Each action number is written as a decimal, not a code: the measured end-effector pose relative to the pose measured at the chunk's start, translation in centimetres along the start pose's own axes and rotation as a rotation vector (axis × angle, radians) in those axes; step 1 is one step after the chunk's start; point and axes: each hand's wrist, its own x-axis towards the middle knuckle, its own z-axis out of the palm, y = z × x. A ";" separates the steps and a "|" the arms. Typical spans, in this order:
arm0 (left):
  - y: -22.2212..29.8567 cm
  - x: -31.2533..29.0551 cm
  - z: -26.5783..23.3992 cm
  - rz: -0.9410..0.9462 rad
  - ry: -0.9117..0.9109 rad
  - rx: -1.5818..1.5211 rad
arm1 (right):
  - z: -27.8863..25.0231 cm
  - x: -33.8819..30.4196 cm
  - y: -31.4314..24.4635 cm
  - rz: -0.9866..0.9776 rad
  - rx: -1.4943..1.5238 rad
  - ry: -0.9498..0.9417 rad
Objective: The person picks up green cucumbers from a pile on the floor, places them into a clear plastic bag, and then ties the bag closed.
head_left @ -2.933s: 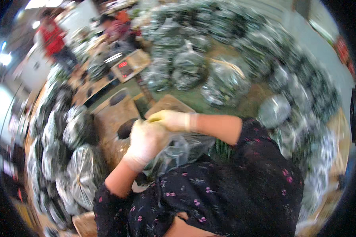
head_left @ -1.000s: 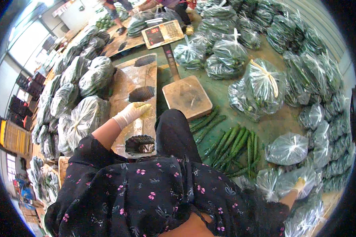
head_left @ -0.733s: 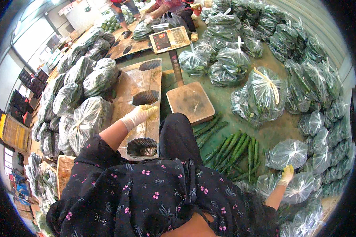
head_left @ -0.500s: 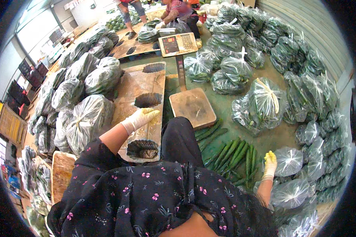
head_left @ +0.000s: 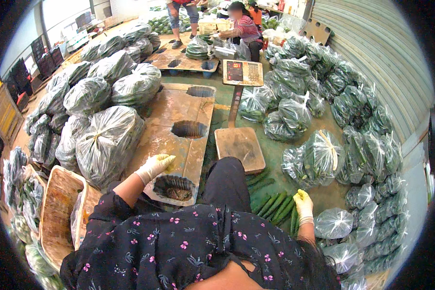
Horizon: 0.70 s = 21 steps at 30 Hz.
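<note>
My left hand [head_left: 157,167], in a pale, yellow-tinged glove, is held over the brown slotted pallet [head_left: 152,128] with its fingers stretched out and nothing in them. On the other side, my right hand [head_left: 303,207] wears a similar glove. Its fingers point away from me, loosely extended, beside the right edge of a pile of long dark green cucumbers [head_left: 277,207] on the green floor. I see nothing held in it. Part of the pile is hidden behind my clothing.
Ahead stands a platform scale [head_left: 240,150] with a display head [head_left: 242,73] on a post. Full plastic bags [head_left: 108,145] are heaped at left, near a dirty crate [head_left: 63,212]. More bags [head_left: 322,157] line the right side. A person [head_left: 245,31] crouches behind the scale; another stands nearby.
My right hand has moved left, from beside the clear bags to the cucumbers. The whole view has shifted, and more of the crate at left shows. My left hand stays over the pallet.
</note>
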 end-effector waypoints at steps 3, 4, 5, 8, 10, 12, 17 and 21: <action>-1.4 -1.0 -0.1 -0.001 0.009 -0.116 | 0.8 -0.5 -2.7 0.001 -0.121 -0.025; -1.4 -1.3 -0.1 -0.008 -0.006 -0.196 | 1.1 -0.9 -3.7 0.016 -0.160 -0.043; -1.1 -1.6 0.0 0.007 -0.017 -0.127 | 1.4 -0.6 -3.1 -0.002 -0.136 -0.041; -3.4 -2.2 -0.6 0.054 0.007 -0.157 | 2.7 -1.2 -5.9 -0.018 -0.261 -0.100; -2.8 -2.9 0.1 0.075 0.026 -0.124 | 2.5 -1.0 -5.1 -0.033 -0.286 -0.089; -3.2 -3.1 0.6 0.021 -0.021 -0.136 | 2.2 -0.9 -4.3 -0.017 -0.330 -0.087; -4.7 -3.6 0.5 -0.003 0.014 -0.130 | 3.1 -0.9 -3.8 0.004 -0.526 -0.096; -5.1 -3.5 0.6 0.021 0.014 -0.125 | 4.3 -1.8 -3.6 0.081 -0.479 -0.151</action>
